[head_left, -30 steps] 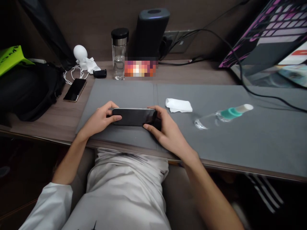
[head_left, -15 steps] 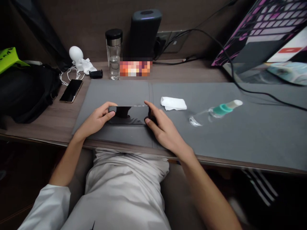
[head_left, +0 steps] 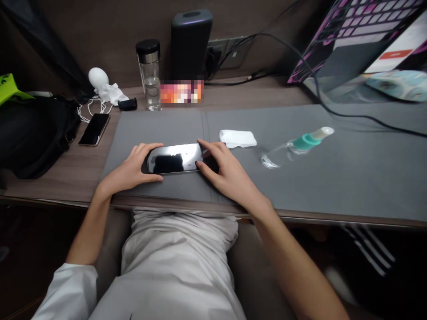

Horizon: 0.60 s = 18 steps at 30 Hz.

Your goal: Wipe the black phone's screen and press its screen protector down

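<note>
The left hand (head_left: 128, 171) and the right hand (head_left: 227, 175) both hold a black smartphone (head_left: 175, 159). It lies flat and sideways on a grey desk mat (head_left: 160, 126), with its glass side up. The left hand takes the left end, with the fingers on the far edge and the thumb on the near edge. The right hand pinches the right end between index finger and thumb. Just beyond the right hand is a folded white cloth (head_left: 237, 138). Further right, a clear spray bottle (head_left: 293, 151) with a teal collar lies on its side. Left of the mat, on the wooden desk (head_left: 50, 186), lies a second smartphone (head_left: 94, 129).
</note>
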Tool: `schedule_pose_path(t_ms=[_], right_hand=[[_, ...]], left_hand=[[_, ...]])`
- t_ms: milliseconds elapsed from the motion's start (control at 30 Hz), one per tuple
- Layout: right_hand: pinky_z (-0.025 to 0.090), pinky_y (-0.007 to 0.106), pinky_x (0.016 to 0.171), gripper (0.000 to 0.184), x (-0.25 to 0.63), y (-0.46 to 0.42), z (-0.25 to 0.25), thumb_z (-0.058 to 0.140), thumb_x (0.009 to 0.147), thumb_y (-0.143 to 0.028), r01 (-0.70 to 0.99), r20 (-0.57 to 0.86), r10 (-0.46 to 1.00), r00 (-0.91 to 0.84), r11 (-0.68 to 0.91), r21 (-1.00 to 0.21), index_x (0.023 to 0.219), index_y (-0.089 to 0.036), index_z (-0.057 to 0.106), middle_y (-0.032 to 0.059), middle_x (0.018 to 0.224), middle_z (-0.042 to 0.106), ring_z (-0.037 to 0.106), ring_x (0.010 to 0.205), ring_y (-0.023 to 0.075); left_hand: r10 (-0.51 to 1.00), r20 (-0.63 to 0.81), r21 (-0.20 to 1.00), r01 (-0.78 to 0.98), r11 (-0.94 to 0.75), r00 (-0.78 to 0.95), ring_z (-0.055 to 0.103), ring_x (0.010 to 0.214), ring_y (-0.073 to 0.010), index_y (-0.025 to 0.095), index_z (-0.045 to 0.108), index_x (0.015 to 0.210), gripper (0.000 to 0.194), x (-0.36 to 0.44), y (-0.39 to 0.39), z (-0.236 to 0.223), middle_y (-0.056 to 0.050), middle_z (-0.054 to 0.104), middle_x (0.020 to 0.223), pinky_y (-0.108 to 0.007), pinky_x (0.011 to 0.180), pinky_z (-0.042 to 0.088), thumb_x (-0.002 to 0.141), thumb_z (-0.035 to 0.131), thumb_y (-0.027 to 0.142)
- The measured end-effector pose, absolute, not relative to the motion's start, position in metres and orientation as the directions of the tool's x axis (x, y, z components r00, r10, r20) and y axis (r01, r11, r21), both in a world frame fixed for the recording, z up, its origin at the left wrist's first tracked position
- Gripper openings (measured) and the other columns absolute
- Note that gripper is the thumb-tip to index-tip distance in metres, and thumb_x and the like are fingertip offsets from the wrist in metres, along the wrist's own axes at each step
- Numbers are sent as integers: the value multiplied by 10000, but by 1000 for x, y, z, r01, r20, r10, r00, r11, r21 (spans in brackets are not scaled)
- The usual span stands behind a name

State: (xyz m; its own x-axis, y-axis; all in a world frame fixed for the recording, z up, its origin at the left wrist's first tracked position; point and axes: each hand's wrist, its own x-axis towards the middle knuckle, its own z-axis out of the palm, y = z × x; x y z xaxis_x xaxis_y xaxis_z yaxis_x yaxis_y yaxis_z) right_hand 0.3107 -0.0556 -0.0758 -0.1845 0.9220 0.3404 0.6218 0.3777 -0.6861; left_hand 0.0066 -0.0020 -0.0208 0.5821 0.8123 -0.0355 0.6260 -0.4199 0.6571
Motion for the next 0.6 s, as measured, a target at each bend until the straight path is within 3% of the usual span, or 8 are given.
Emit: schedule_pose_path(t_ms=[100, 300, 433, 600], right_hand=[[527, 538, 1134, 539, 309, -56, -77, 557, 1088, -421, 631, 337, 927, -166, 363, -686, 1595, -238, 549, 147, 1338, 664, 660, 1210, 319], [504, 550, 1182, 459, 308, -58, -78, 553, 1100, -423, 615, 347, 928, -134, 352, -705, 1524, -255, 607, 141, 1365, 664, 640, 1292, 324], [496, 543, 1207, 336, 309, -58, -78, 558, 1107, -440, 589, 398, 913, -93, 373, -717, 1370, -274, 684, 132, 1351, 680, 640, 1326, 320], [490, 566, 1233, 477, 310, -59, -77, 614, 1080, -589, 571, 373, 922, -104, 363, -737, 1459, -302, 658, 134, 1429, 667, 637, 1371, 340]], left_hand=[[823, -35, 504, 721, -475, 566, 459, 1497, -373, 311, 541, 1570, 806, 6, 1, -19, -100, 530, 1530, -586, 1309, 339, 886, 878, 569], [785, -3, 463, 697, -548, 619, 469, 1444, -359, 322, 552, 1579, 750, 5, 6, -21, -103, 516, 1498, -562, 1286, 377, 953, 788, 660], [763, 22, 396, 695, -600, 646, 501, 1371, -349, 301, 571, 1580, 712, 7, 6, -24, -112, 552, 1451, -551, 1261, 392, 987, 757, 647], [747, 39, 378, 682, -626, 663, 522, 1358, -347, 253, 578, 1575, 737, 7, 8, -25, -124, 577, 1442, -556, 1263, 387, 979, 775, 639]])
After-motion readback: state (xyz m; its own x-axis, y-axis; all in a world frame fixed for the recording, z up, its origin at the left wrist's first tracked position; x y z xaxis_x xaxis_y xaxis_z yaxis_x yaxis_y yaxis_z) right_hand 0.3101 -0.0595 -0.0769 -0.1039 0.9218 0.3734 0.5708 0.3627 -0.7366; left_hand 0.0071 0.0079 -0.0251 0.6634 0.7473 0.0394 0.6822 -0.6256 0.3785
